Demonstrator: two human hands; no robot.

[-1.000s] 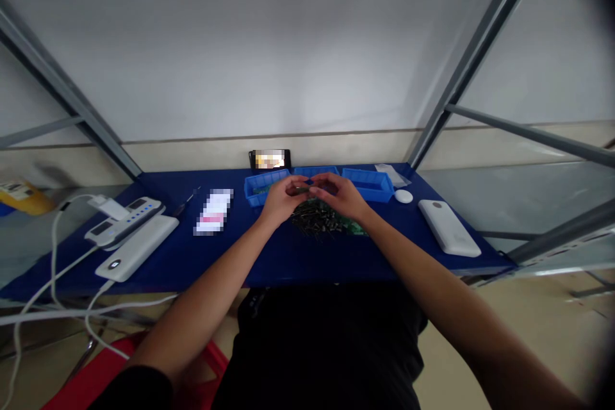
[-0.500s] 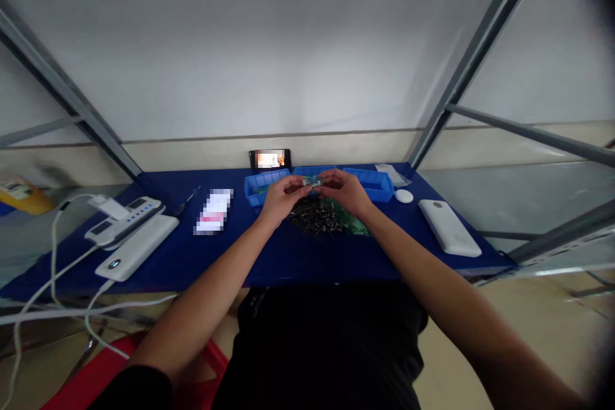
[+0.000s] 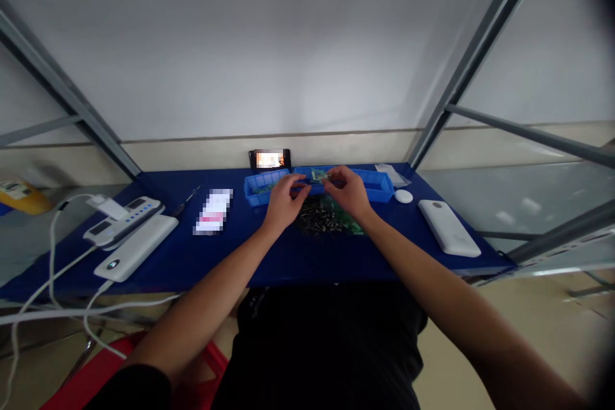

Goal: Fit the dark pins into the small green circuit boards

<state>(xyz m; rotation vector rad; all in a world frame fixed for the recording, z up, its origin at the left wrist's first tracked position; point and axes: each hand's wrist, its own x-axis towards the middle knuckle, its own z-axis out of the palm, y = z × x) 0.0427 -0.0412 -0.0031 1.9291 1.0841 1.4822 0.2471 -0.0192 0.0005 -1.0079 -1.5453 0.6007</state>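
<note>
A small green circuit board (image 3: pixel 319 175) is pinched in the fingertips of my right hand (image 3: pixel 350 191), above the middle blue bin (image 3: pixel 312 190). My left hand (image 3: pixel 283 200) is just left of the board, its thumb and forefinger apart with nothing visible between them. Below both hands lies a heap of small dark and silvery parts with thin leads (image 3: pixel 317 219), their exact kind unclear. More green circuit boards (image 3: pixel 353 225) lie against the heap's right side, partly covered by my right wrist. Green pieces (image 3: pixel 263 189) rest inside the left blue bin (image 3: pixel 257 200).
A right blue bin (image 3: pixel 382 194) stands near a white round object (image 3: pixel 403 196). White power banks lie at the right (image 3: pixel 448 228) and left (image 3: pixel 137 248). Further left are a cabled charger (image 3: pixel 125 221), a screwdriver-like tool (image 3: pixel 185 204) and a blurred-screen phone (image 3: pixel 214 211). Another phone (image 3: pixel 270 159) leans at the back.
Both hands held the board between them before. My left hand has let go and drawn back slightly; my right hand keeps the board, now tilted, over the middle bin.
</note>
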